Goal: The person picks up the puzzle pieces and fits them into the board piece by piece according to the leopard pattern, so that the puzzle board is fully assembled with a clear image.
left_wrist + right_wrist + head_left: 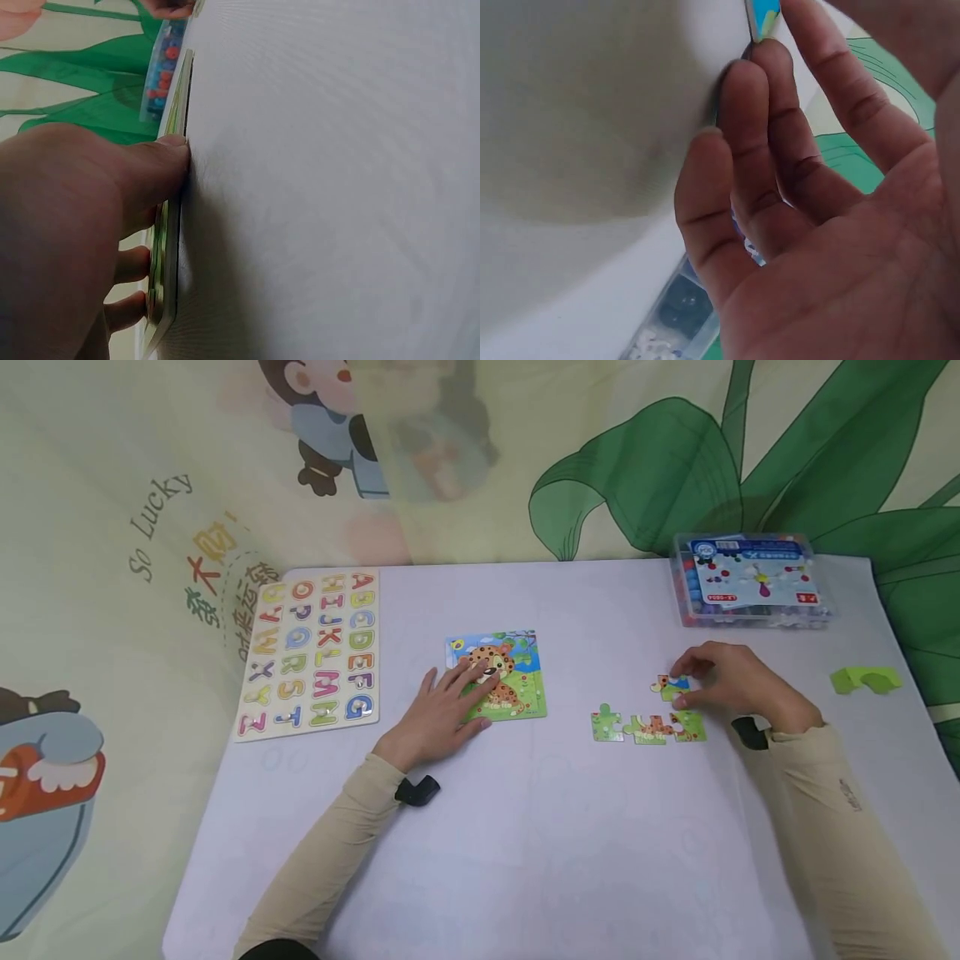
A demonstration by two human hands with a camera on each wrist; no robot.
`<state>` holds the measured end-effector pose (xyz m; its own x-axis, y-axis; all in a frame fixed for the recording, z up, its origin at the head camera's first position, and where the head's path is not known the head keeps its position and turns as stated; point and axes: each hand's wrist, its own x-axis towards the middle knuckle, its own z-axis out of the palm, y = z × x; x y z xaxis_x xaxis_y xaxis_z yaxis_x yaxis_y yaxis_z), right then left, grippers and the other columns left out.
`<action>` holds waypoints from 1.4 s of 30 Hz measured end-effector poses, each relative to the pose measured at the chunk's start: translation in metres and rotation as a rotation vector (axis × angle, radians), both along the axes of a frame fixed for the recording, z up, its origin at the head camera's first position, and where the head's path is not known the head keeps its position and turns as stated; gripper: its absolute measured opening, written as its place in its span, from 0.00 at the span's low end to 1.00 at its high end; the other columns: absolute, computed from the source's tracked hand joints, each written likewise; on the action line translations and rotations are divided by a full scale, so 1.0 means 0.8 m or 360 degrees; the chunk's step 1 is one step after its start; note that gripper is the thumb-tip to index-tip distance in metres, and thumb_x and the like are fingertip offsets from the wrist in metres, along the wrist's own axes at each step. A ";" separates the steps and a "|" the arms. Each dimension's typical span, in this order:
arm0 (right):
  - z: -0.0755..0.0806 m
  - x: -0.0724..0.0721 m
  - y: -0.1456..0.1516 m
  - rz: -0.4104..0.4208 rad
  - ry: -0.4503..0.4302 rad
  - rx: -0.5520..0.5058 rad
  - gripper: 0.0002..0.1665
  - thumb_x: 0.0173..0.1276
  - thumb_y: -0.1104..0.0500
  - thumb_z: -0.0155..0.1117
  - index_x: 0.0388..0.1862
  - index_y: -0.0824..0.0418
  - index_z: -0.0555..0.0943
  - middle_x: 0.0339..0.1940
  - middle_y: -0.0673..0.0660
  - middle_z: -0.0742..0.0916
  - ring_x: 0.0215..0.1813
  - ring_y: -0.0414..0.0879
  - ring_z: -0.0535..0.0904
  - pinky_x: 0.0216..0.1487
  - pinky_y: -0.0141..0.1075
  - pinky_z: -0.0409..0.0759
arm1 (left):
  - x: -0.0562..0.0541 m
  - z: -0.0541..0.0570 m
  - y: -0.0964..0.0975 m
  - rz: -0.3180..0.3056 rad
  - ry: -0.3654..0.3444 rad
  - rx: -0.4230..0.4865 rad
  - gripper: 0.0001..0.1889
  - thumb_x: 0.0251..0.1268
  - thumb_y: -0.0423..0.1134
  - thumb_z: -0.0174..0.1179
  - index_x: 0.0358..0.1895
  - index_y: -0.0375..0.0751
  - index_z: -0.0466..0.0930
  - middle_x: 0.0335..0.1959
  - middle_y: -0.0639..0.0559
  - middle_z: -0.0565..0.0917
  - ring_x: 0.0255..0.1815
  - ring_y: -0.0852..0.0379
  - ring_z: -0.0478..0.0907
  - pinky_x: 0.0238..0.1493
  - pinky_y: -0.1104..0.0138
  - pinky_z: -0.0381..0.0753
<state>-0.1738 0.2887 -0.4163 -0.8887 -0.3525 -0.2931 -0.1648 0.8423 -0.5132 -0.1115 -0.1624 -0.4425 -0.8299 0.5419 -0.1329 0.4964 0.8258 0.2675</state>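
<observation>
A square leopard jigsaw puzzle (528, 689) lies on the white table, its tray edge (171, 277) showing in the left wrist view. My left hand (438, 714) rests on its left part with fingers spread and straight, covering some of the picture. At the right, my right hand (738, 681) pinches a blue and green puzzle piece (675, 690) between thumb and fingers; its coloured corner (765, 16) peeks out in the right wrist view. Just below are loose pieces in a row: a green one (607, 725), a spotted one (649, 730) and another green one (692, 727).
An alphabet board (309, 652) with coloured letters lies at the left. A clear plastic box (752, 581) of coloured beads stands at the back right. A green arched block (866, 679) sits near the right edge. Behind the table hangs a printed cloth (480, 468).
</observation>
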 end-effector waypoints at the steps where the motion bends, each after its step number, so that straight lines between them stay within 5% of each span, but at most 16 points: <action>1: -0.001 0.001 0.000 -0.0006 0.0002 0.0007 0.25 0.59 0.55 0.86 0.51 0.65 0.87 0.50 0.64 0.86 0.53 0.59 0.77 0.60 0.57 0.78 | 0.000 0.000 0.000 0.0001 -0.0001 0.0000 0.36 0.84 0.55 0.53 0.87 0.56 0.54 0.89 0.51 0.52 0.90 0.44 0.43 0.84 0.33 0.45; 4: -0.004 0.002 0.002 -0.0009 0.0010 0.0015 0.24 0.60 0.55 0.85 0.50 0.65 0.87 0.48 0.64 0.86 0.52 0.58 0.78 0.57 0.54 0.80 | 0.000 0.000 0.000 0.0006 -0.0004 -0.0008 0.36 0.84 0.55 0.52 0.87 0.56 0.54 0.89 0.51 0.52 0.90 0.44 0.43 0.84 0.33 0.46; 11: -0.008 0.002 0.004 0.0006 0.0042 -0.0022 0.28 0.59 0.57 0.86 0.53 0.66 0.84 0.43 0.60 0.84 0.46 0.53 0.77 0.43 0.31 0.76 | 0.000 0.003 0.001 0.0007 -0.0018 -0.0028 0.36 0.83 0.55 0.53 0.87 0.56 0.53 0.89 0.51 0.53 0.90 0.44 0.44 0.84 0.33 0.46; 16: -0.008 0.003 0.003 0.0023 0.0047 -0.0041 0.24 0.59 0.58 0.86 0.50 0.65 0.85 0.45 0.60 0.85 0.47 0.54 0.77 0.43 0.31 0.76 | -0.004 0.005 0.003 0.0006 -0.0036 -0.0030 0.37 0.82 0.57 0.55 0.87 0.57 0.54 0.88 0.50 0.55 0.89 0.41 0.48 0.84 0.34 0.48; 21: -0.007 0.004 0.001 0.0038 0.0055 -0.0083 0.18 0.62 0.63 0.82 0.47 0.62 0.82 0.46 0.59 0.86 0.48 0.54 0.77 0.42 0.29 0.77 | -0.013 0.011 0.007 -0.0012 0.0004 -0.0068 0.39 0.78 0.59 0.58 0.86 0.58 0.57 0.81 0.46 0.64 0.75 0.40 0.62 0.81 0.37 0.56; 25: -0.005 0.002 -0.002 0.0012 0.0083 -0.0144 0.14 0.67 0.67 0.76 0.48 0.61 0.81 0.45 0.59 0.85 0.48 0.53 0.75 0.42 0.29 0.75 | -0.018 0.010 0.009 -0.0011 0.0022 -0.0080 0.40 0.76 0.60 0.60 0.86 0.60 0.57 0.78 0.45 0.66 0.70 0.41 0.63 0.79 0.39 0.58; 36: -0.013 -0.013 -0.047 -0.0122 0.0260 -0.0651 0.20 0.73 0.69 0.70 0.61 0.67 0.78 0.43 0.65 0.83 0.32 0.42 0.89 0.34 0.25 0.84 | -0.013 0.004 0.007 0.0015 0.0008 -0.0043 0.39 0.78 0.60 0.58 0.86 0.58 0.56 0.83 0.47 0.61 0.74 0.40 0.63 0.83 0.36 0.51; 42: -0.012 -0.023 -0.086 -0.0153 0.0245 -0.0689 0.24 0.70 0.62 0.76 0.64 0.61 0.84 0.50 0.65 0.88 0.40 0.45 0.89 0.41 0.19 0.82 | -0.012 0.001 0.005 0.0044 -0.0019 -0.0022 0.39 0.79 0.60 0.57 0.87 0.57 0.56 0.86 0.48 0.58 0.84 0.38 0.56 0.85 0.36 0.47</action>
<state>-0.1924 0.2198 -0.4261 -0.9450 -0.3270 0.0006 -0.1982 0.5713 -0.7964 -0.1209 -0.1584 -0.4419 -0.8429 0.5168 -0.1500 0.4702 0.8429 0.2615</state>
